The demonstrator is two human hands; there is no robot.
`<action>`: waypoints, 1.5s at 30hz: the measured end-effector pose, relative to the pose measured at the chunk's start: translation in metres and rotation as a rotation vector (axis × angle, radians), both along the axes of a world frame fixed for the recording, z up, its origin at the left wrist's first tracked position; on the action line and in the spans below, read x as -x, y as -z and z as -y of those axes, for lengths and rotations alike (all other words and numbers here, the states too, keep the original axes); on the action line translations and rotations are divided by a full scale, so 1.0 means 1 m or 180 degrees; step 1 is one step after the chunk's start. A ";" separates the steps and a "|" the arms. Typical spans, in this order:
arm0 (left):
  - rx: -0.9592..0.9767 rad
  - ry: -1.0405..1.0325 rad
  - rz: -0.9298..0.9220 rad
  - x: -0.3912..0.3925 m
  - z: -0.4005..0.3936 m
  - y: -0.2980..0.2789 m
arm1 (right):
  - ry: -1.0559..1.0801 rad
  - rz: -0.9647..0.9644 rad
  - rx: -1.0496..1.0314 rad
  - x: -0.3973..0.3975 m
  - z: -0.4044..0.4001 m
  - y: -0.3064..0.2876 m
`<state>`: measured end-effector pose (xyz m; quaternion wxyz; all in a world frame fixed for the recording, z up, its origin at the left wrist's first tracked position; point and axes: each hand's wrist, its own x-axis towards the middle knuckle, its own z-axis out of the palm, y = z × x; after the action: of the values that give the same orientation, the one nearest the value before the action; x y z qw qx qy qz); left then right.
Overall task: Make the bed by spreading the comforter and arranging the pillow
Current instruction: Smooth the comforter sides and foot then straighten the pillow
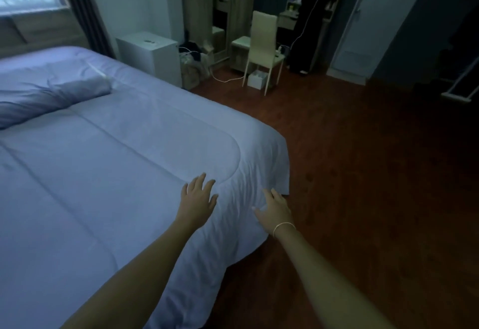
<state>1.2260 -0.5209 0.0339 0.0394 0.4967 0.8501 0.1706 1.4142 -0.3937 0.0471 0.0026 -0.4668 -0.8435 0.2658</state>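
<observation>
The comforter (pixel 124 162) is spread across the bed and hangs over the edge and the corner nearest both hands. The left hand (pixel 198 196) is laid flat on the top surface, fingers spread and released, with nothing gripped. This flat placement suits pressing and smoothing the fabric just inside the stitched border line, which curves ahead of the fingertips.

The right hand (pixel 274 208) is positioned just beside the left, lower on the draped side of the comforter, near the corner. Its fingers are extended against the cloth; whether a fold is pinched cannot be told, though no closed grasp is seen. Fine creases run between the two hands, which is the likely reason both are applied here.

The pillow (pixel 55 99) lies well beyond the left hand, toward the head of the bed, resting on top of the comforter at an angle. It appears slumped, so its arrangement is judged as not yet finished.

Beyond the right hand, bare wooden floor (pixel 363 173) is seen, with a chair (pixel 263 48) well apart.
</observation>
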 end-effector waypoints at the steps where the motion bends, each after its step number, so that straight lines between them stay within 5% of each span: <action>1: 0.0036 -0.0038 -0.0038 0.008 -0.013 0.005 | -0.0127 0.0029 0.0043 0.010 -0.017 0.005; 10: 0.0226 -0.0904 0.0158 0.109 -0.163 0.044 | -0.0588 0.0412 0.0168 0.090 -0.215 0.036; 21: 0.0470 -0.0987 0.0386 0.140 -0.366 0.070 | -0.0936 0.0684 0.0042 0.177 -0.447 0.049; 37: 0.0784 -0.2873 0.0670 0.162 -0.428 0.155 | -0.3644 0.0547 -0.0452 0.381 -0.503 0.169; 45: 0.1537 -0.2739 0.0576 0.114 -0.434 0.229 | -0.2306 0.1061 -0.0170 0.376 -0.658 0.260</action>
<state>1.1123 -0.0870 -0.1954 0.1529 0.0610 0.9863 0.0122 1.0383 0.2641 -0.2127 -0.2160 -0.1756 -0.9490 0.1481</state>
